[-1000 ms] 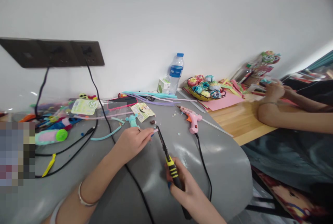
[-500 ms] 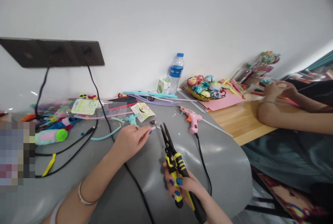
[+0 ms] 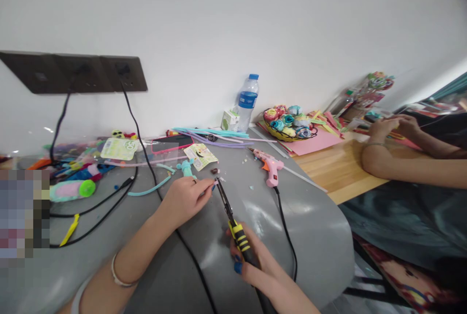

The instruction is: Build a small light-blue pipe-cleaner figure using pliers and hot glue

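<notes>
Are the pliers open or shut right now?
Shut. The right hand squeezes the yellow-black handles together, and the pliers show one thin closed tip at the small pink piece pinched by the left hand.

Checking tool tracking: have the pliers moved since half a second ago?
Yes. The pliers have closed and their tip has swung left, away from the glue gun, to the pink bit at the left hand.

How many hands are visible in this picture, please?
4: the left hand pinching a small pink piece, the right hand gripping yellow-and-black pliers, and a co-worker's two hands together far right.
</notes>
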A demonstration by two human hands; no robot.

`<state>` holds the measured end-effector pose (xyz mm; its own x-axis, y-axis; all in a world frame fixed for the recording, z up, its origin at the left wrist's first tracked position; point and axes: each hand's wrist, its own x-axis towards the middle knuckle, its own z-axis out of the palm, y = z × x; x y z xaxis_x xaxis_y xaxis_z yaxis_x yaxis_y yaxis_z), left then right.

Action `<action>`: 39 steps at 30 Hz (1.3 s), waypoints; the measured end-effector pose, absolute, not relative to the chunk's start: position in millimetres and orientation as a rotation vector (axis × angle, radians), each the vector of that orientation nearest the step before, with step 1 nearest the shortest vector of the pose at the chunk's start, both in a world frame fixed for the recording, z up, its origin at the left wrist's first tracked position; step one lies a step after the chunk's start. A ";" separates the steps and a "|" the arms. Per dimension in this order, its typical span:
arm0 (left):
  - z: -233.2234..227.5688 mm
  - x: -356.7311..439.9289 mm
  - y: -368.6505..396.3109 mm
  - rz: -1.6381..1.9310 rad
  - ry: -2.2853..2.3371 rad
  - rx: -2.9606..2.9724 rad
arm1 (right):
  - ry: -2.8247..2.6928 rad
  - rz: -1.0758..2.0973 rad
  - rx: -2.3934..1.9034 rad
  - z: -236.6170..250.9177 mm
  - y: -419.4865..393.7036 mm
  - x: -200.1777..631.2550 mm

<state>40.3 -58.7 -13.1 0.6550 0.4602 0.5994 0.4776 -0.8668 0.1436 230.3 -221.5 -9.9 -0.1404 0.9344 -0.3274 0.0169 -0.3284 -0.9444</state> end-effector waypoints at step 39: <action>-10.9 36.0 -46.4 -1.046 -1.009 -2.767 | -0.691 1.743 -1.026 -35.1 -209.9 240.6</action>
<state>36.0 -46.4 -10.9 0.5675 0.5660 0.5980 0.5771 -0.7914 0.2014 240.6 -209.9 -35.1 -0.1826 0.9265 -0.3289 -0.4497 -0.3762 -0.8101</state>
